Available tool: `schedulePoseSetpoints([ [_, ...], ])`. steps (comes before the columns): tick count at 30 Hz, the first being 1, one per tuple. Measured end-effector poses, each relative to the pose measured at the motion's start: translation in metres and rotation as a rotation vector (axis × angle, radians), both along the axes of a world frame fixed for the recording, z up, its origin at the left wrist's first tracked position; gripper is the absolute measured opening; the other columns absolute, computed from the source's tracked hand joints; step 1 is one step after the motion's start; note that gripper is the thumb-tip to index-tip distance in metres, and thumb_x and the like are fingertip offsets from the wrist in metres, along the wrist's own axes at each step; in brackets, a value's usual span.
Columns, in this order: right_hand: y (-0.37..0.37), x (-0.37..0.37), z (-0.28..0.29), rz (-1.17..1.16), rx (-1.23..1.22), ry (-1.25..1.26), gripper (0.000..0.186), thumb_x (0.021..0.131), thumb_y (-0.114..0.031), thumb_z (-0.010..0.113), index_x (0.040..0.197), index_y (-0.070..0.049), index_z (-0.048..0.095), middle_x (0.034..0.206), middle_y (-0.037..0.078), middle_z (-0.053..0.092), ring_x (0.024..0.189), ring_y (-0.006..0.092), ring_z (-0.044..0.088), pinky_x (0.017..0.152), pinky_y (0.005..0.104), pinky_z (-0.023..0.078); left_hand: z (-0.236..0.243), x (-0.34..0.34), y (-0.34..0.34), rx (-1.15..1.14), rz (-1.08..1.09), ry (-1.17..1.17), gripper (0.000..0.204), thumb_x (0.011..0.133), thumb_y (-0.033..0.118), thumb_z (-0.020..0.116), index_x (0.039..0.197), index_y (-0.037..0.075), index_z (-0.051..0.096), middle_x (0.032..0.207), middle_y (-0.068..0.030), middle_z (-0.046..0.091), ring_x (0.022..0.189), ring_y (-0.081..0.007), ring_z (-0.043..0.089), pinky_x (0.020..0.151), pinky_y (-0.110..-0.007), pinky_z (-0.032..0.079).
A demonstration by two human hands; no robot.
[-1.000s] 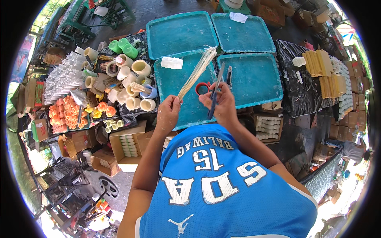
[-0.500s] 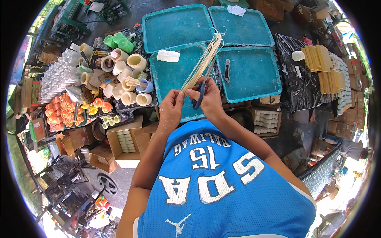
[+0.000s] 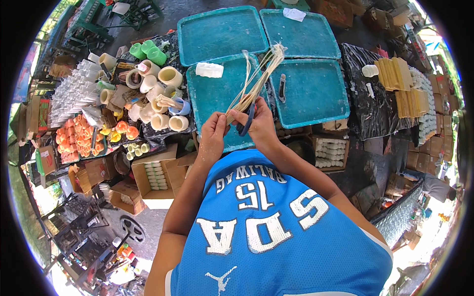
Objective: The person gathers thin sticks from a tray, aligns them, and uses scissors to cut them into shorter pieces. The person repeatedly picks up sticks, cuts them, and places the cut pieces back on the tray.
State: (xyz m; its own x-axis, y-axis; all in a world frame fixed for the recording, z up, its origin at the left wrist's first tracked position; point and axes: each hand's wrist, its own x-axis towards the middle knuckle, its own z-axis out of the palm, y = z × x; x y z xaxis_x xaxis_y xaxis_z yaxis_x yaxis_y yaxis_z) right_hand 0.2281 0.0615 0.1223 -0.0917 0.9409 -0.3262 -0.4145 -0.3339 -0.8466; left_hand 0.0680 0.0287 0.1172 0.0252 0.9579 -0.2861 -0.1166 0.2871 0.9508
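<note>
Over the near-left teal tray (image 3: 207,98) a bundle of pale, thin strands (image 3: 264,74) fans upward, loose and splayed at its far end. My left hand (image 3: 216,129) is closed on the bottom of the bundle. My right hand (image 3: 254,123) grips dark blue-handled scissors (image 3: 243,129), its thumb against the strands beside my left hand; the blades are hidden by the bundle. A small black cutter (image 3: 282,88) lies at the left of the near-right tray (image 3: 311,98). A white lumpy piece (image 3: 209,70) lies on the near-left tray.
Two more trays (image 3: 222,34) lie behind. Plastic moulds (image 3: 170,77), white pieces (image 3: 69,98) and orange pieces (image 3: 79,138) crowd the left table. Yellow slabs (image 3: 395,74) sit on the right table's black sheeting (image 3: 365,113). Cardboard boxes (image 3: 155,172) stand below. Another person (image 3: 434,185) is at the right edge.
My right hand has moved left and down with the scissors to meet my left hand at the bundle. The bundle's far end has shifted right and spread, some strands splitting away leftward.
</note>
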Motion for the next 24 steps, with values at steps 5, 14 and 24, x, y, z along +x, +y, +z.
schedulePoseSetpoints([
  [5,-0.001,0.002,-0.003,0.024,0.025,0.091,0.056,0.093,-0.003,0.080,0.139,0.000,0.048,0.105,0.013,0.077,0.083,0.0162,0.074,0.071,0.0270,0.060,0.003,0.003,0.000,0.048,0.017,0.202,0.027,0.113,0.023,0.056,0.110,-0.001,0.067,0.079,0.0009,0.059,0.070,-0.0051,0.048,0.061,-0.027,0.039],
  [14,0.000,0.003,0.001,0.040,0.033,0.076,0.058,0.095,-0.005,0.079,0.144,0.001,0.048,0.111,0.015,0.076,0.088,0.0171,0.074,0.074,0.0289,0.061,0.008,-0.001,0.002,0.103,0.007,0.335,0.023,0.109,0.022,0.065,0.104,0.000,0.073,0.068,0.0050,0.054,0.061,-0.0024,0.041,0.053,-0.027,0.032],
  [24,0.006,-0.001,0.004,-0.016,-0.006,-0.050,0.058,0.091,-0.006,0.085,0.138,0.001,0.052,0.097,0.007,0.072,0.077,0.0149,0.071,0.066,0.0268,0.057,0.005,0.002,0.004,0.084,0.008,0.309,0.028,0.110,0.025,0.063,0.101,0.000,0.071,0.068,0.0039,0.051,0.062,-0.0042,0.041,0.053,-0.029,0.033],
])
